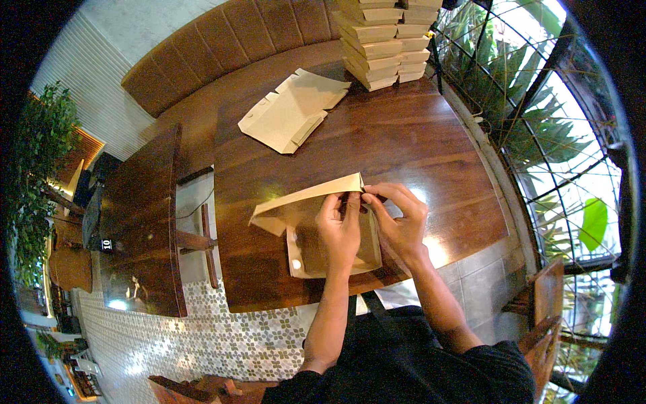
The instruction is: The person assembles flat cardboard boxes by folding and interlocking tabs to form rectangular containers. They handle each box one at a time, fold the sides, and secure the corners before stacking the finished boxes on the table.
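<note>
A brown cardboard takeaway box (294, 254) stands part-folded near the table's front edge, its lid (306, 194) tilted up. At the lid's right corner, my left hand (340, 225) is closed with its fingertips pinching the cardboard. My right hand (402, 217) pinches the same corner from the right, thumb and forefinger close to the left fingertips. The hands cover part of the box's inside, and the exact fold between the fingertips is hidden. Farther back lies a flat, unfolded cardboard box blank (289, 111) with slotted edges.
Tall stacks of folded cardboard boxes (380, 50) stand at the table's far right corner. A brown padded bench (222, 57) curves behind the wooden table (431, 148). Another dark table (141, 222) is to the left; a gridded window (538, 114) with plants is on the right.
</note>
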